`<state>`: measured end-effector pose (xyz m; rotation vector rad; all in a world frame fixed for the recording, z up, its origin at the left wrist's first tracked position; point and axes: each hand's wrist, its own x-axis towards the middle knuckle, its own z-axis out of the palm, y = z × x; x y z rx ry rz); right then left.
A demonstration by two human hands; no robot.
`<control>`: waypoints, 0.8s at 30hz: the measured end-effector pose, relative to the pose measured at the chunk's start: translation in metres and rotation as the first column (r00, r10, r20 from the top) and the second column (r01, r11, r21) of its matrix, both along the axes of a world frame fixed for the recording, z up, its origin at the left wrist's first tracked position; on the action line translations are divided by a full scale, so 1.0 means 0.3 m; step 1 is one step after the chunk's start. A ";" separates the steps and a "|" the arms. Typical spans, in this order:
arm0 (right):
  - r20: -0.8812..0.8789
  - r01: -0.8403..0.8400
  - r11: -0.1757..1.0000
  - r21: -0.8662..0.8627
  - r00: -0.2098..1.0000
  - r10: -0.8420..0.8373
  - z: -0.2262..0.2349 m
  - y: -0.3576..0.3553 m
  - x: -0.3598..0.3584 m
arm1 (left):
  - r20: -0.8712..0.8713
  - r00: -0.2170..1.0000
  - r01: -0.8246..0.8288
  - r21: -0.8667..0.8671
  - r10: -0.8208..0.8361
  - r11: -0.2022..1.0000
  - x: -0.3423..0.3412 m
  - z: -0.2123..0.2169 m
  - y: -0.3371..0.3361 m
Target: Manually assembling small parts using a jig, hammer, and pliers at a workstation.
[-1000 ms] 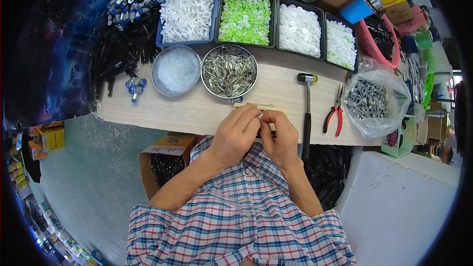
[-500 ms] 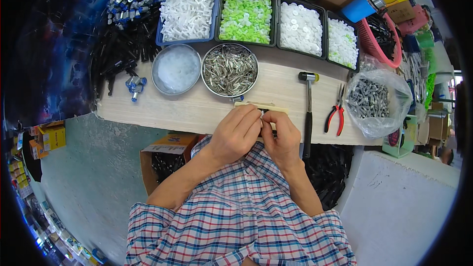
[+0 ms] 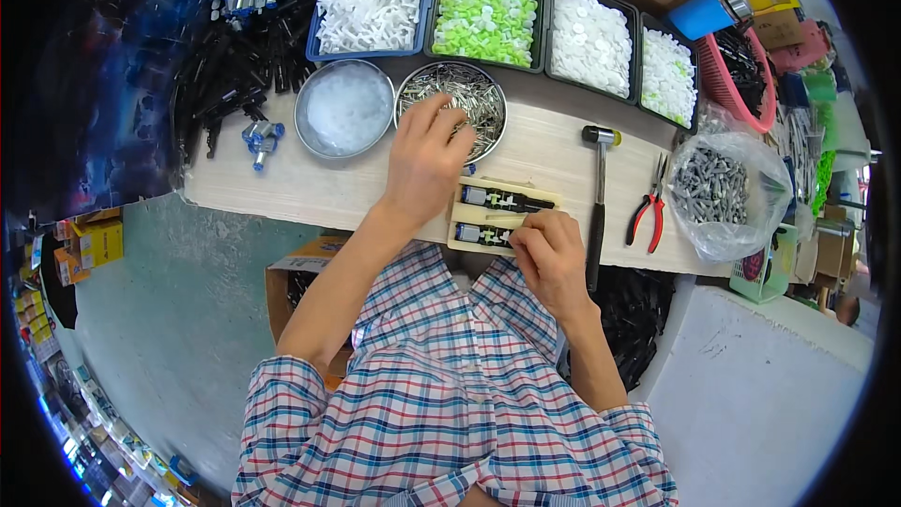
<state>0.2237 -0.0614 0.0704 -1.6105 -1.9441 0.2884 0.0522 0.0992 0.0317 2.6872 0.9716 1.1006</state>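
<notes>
Left hand reaching over bowl of metal pins, fingers spread and released, right hand at jig on surface edge, fingers pinched on part in lower slot, hammer just right of jig

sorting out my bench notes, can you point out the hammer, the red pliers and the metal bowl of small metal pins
hammer (image 3: pixel 598 195), head view, on the dark handle.
red pliers (image 3: pixel 648 211), head view, on a red grip.
metal bowl of pins (image 3: pixel 486 99), head view, on the pins right of the left hand (image 3: pixel 424 161).
</notes>
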 end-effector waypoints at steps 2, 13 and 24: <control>0.001 -0.008 1.000 -0.019 1.000 0.008 -0.004 0.000 0.003 | 0.002 0.999 -0.038 0.014 0.038 0.999 0.004 -0.007 -0.002; 0.007 -0.076 0.985 -0.158 0.997 0.078 0.023 0.023 0.032 | 0.054 0.914 0.405 -0.133 -0.402 0.904 -0.083 -0.025 -0.287; -0.072 -0.098 0.979 -0.176 0.994 0.086 0.022 0.014 0.055 | -0.040 0.918 0.390 -0.080 -0.394 0.917 -0.062 -0.048 -0.292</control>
